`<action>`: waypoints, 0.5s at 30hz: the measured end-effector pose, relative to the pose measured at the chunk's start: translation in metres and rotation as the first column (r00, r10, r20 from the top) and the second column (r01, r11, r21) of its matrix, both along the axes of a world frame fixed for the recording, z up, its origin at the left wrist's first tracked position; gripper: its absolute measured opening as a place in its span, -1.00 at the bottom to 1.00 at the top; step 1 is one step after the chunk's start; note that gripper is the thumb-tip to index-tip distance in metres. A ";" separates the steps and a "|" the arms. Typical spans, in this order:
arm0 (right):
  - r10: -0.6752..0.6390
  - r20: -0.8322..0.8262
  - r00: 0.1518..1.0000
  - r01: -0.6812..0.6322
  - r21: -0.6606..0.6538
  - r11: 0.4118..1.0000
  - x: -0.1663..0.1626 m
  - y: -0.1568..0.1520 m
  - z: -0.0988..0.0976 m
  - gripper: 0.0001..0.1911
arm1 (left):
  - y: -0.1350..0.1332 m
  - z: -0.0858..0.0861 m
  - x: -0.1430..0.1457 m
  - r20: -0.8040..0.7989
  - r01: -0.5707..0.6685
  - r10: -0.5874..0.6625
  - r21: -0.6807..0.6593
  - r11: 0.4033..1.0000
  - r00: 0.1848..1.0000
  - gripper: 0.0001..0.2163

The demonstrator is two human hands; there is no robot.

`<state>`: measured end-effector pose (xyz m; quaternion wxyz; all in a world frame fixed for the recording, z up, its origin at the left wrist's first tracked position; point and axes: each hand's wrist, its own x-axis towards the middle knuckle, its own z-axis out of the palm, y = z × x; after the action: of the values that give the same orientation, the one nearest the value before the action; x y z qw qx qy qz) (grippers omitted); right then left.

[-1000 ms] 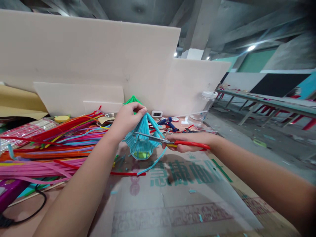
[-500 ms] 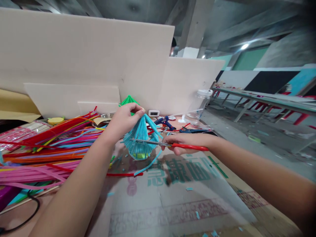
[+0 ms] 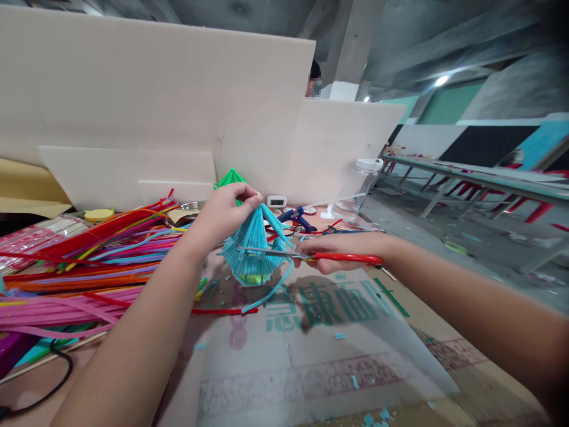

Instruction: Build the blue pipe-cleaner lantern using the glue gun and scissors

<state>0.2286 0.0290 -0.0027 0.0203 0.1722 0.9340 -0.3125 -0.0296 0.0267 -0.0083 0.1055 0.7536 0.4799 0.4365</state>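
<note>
My left hand (image 3: 233,210) pinches the top of a light-blue cone (image 3: 251,246) made of pipe cleaners, a little above the table. Red-handled scissors (image 3: 342,257) are gripped in my right hand (image 3: 331,249), their blades lying level across the cone's front near its lower edge. A yellow-green part (image 3: 253,279) shows at the cone's base. One loose blue pipe cleaner (image 3: 271,296) curves down from the cone's right side toward a red pipe cleaner (image 3: 226,311) on the table. Behind my left hand stands a green pointed piece (image 3: 232,177).
Piles of coloured pipe cleaners (image 3: 57,308) cover the left side. A dark-blue glue gun (image 3: 300,219), a small white digital display (image 3: 276,201) and a clear bottle (image 3: 355,184) stand at the back before white boards (image 3: 178,95). Blue scraps (image 3: 382,415) lie on printed cardboard (image 3: 329,367).
My right hand and the scissors have shifted slightly to the right and up. The left hand keeps its hold on the cone. Behind the boards, more of a person's head shows.
</note>
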 end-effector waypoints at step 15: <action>-0.026 -0.025 0.999 0.026 -0.006 1.000 -0.004 0.000 -0.008 -0.45 | -0.004 0.003 0.002 -0.012 0.019 -0.019 -0.016 1.000 1.000 -0.74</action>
<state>0.2250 0.0288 -0.0104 0.0048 0.1804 0.9309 -0.3175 -0.0277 0.0230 -0.0053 0.1128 0.7598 0.4769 0.4271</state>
